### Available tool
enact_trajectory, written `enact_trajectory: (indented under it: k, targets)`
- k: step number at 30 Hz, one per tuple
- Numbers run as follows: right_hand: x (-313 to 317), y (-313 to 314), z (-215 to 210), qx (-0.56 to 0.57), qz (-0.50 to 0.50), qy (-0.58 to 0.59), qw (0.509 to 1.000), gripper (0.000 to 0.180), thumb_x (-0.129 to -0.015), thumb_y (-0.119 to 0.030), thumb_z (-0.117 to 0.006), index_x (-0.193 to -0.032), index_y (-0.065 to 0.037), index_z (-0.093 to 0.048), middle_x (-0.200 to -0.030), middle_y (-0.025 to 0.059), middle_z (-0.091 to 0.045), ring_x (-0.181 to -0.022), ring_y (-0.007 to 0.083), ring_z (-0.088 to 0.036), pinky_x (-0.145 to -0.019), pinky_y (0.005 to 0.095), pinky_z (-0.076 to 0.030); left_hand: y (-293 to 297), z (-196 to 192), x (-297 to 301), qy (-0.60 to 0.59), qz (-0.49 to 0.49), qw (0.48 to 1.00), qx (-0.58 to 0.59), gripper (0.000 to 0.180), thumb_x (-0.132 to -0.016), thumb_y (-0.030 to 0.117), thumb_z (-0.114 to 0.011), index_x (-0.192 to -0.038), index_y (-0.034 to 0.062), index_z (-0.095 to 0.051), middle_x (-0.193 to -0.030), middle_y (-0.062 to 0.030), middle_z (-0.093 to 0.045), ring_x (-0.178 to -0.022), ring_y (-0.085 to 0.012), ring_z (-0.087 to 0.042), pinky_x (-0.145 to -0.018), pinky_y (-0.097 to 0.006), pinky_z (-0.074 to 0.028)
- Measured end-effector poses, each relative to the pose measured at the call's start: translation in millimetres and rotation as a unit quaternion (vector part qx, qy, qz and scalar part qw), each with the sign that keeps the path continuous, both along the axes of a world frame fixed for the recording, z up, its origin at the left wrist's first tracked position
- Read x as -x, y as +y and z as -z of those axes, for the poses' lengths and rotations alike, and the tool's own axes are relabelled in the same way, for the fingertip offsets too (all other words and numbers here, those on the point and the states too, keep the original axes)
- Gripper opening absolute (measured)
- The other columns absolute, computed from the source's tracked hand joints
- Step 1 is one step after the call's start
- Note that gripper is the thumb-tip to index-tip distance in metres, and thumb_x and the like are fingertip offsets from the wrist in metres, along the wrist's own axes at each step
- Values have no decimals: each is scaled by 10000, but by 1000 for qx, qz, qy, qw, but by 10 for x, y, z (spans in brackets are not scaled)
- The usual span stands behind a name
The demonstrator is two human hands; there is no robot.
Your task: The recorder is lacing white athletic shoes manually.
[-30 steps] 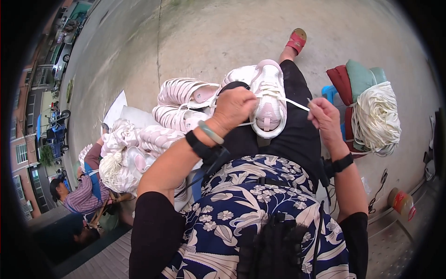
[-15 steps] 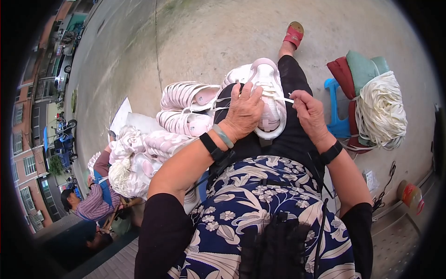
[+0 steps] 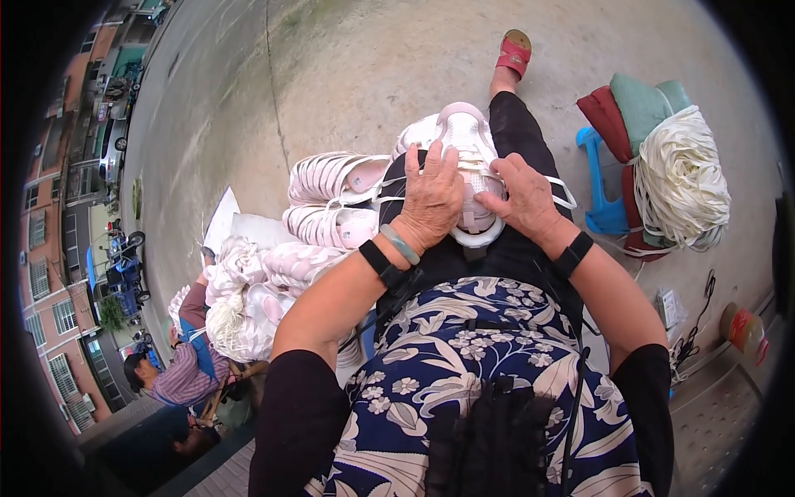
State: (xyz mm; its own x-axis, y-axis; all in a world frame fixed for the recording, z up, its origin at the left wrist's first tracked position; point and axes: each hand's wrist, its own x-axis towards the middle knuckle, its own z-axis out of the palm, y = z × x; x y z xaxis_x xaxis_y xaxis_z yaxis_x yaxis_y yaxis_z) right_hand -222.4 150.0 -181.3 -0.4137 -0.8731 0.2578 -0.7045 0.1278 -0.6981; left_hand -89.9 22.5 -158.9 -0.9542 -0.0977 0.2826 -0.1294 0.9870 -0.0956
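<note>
A white and pale pink sneaker [image 3: 465,124] lies on my lap, its toe pointing away from me and its heel opening near my belly. My left hand [image 3: 432,195] grips its left side, fingers stretched over the upper and thumb hidden. On the right side my right hand [image 3: 526,199] grips the lacing edge, with the thumb over the tongue [image 3: 474,184] and the index finger near the eyelets. A white shoelace [image 3: 567,195] crosses the upper and loops out past my right hand. Whether those fingers pinch any lace is hidden.
Left of my knee sit two laced pale sneakers [image 3: 335,178] and a heap of more shoes [image 3: 265,265]. On the right, a blue stool [image 3: 609,211] stands by red and green cushions [image 3: 633,116] and a bundle of white laces [image 3: 683,178]. A co-worker [image 3: 186,373] sits far left.
My right hand has moved left from the pulled-out lace end onto the sneaker. The lace now loops out beyond that hand. My left hand has shifted slightly left on the upper.
</note>
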Motion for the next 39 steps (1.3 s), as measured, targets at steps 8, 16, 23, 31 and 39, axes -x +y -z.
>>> enact_trajectory:
  k: [8,16,23,31,39]
  targets:
    - [3,34,48,-36,-10,-75,997,269,-709,-207,-646,-898,-32,-565,-766,112,-513,-656,273,-545,-593,361,-449,-2,-15,7,-17,-6,1000,-3,201,-696,148,-532,-740,-25,-624,-1103,-190,-522,-1114,-371,-435,-960,-575,-251]
    - [30,88,121,11,-20,-86,996,233,-724,-150,-626,-911,-19,-583,-735,113,-518,-632,263,-546,-574,335,-443,-10,2,9,10,-11,989,-149,162,-688,139,-551,-731,-9,-601,-1144,-180,-512,-1134,-365,-419,-953,-557,-262]
    - [46,127,121,12,-33,-84,996,223,-742,-141,-606,-923,-12,-584,-753,124,-531,-679,289,-555,-605,349,-448,30,-34,20,-28,2,999,-21,168,-685,141,-538,-737,-5,-606,-1129,-179,-512,-1134,-366,-416,-941,-569,-260]
    - [48,157,109,19,-28,-94,995,180,-750,-141,-573,-891,-30,-591,-768,130,-541,-713,311,-571,-634,375,-466,-12,-8,14,1,-18,988,-155,124,-688,97,-530,-742,5,-593,-1150,-154,-515,-1149,-353,-412,-963,-520,-260]
    - [55,248,130,61,-26,-130,989,179,-745,-76,-569,-914,-17,-581,-765,136,-525,-712,317,-559,-626,377,-451,-13,19,0,17,-15,958,-285,64,-749,71,-565,-788,23,-583,-1143,-126,-522,-1117,-343,-443,-949,-440,-303]
